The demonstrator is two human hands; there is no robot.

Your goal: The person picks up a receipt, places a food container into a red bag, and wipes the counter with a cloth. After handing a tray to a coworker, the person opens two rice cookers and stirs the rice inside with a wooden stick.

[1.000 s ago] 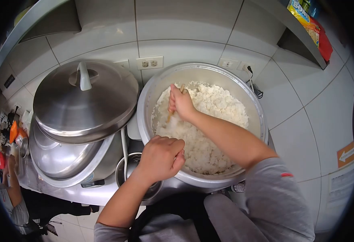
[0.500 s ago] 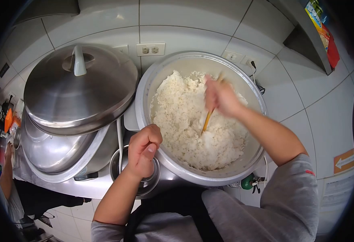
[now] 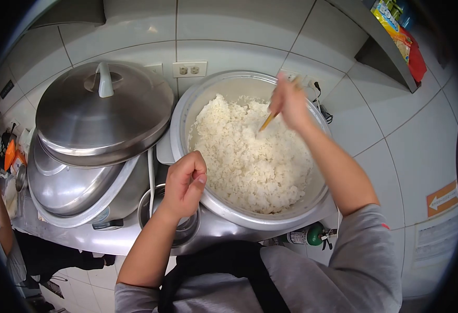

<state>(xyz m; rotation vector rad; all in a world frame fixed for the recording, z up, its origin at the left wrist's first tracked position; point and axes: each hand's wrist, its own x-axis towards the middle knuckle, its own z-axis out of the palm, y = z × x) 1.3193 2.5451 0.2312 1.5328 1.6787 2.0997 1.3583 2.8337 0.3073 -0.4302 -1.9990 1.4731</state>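
Observation:
A wide metal pot point(image 3: 312, 206) with a pale inside holds a large heap of white cooked rice point(image 3: 250, 161). Over the far right of the rice is my right hand point(image 3: 290, 101), blurred by motion and closed around a thin wooden stick point(image 3: 268, 122). The stick slants down to the left, its lower end at the upper part of the heap. At the pot's near-left rim, my left hand point(image 3: 185, 182) makes a fist, thumb toward me. Whatever its fingers may grip, the rim included, is hidden.
Left of the pot, a domed steel lid point(image 3: 106, 117) rests on a second lidded pot point(image 3: 116, 195). A steel bowl point(image 3: 187, 229) sits below my left hand. A green cylinder point(image 3: 313, 235) stands at the right, and another person's arm point(image 3: 2, 216) shows at far left.
My right hand has lifted the stick up and away from the middle of the rice. My left fist stays by the rim. The whole view has shifted slightly.

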